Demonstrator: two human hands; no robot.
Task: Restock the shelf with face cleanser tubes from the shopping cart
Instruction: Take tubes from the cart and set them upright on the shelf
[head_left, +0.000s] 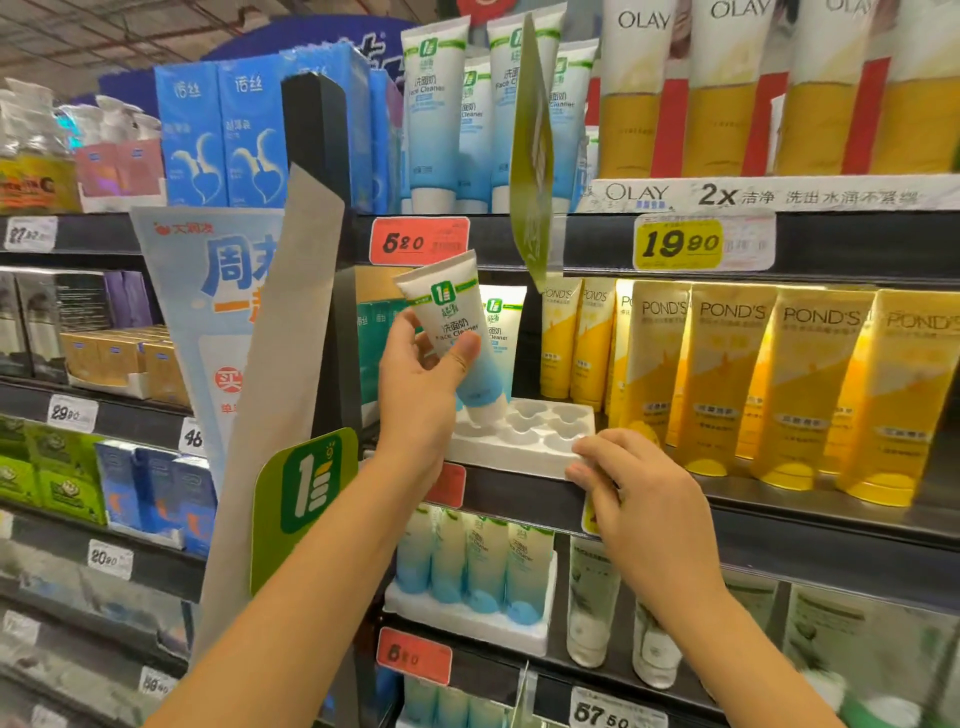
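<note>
My left hand (421, 384) grips a white and blue face cleanser tube (457, 322), tilted, with its cap end down over the white moulded tray (524, 434) on the middle shelf. My right hand (628, 493) holds the tray's front right corner with its fingertips. One more tube of the same kind (501, 332) stands upright at the back of the tray. The tray's other round sockets hold nothing. The shopping cart is out of view.
Yellow Pond's tubes (727, 384) stand close to the tray's right. Same blue tubes fill the shelf above (447, 119) and a tray below (467, 566). A green brand sign (304, 499) and a hanging banner (270, 364) stick out on the left. Olay tubes (727, 88) are top right.
</note>
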